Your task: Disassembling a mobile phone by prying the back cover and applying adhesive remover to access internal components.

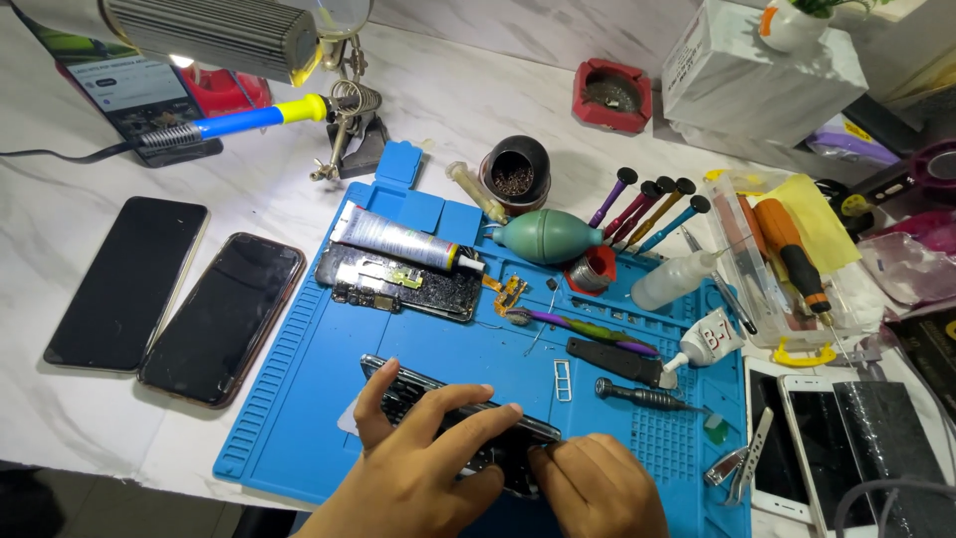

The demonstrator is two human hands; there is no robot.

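you're at a white marbled worktop (90,418), brightly lit by a ribbed metal lamp (214,35) at the top left; dark floor (60,503) shows below its edge.

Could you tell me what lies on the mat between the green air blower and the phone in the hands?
In the head view, between blower and held phone: a purple-green tool on the blue mat.

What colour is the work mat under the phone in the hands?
The work mat is blue, seen best in the head view.
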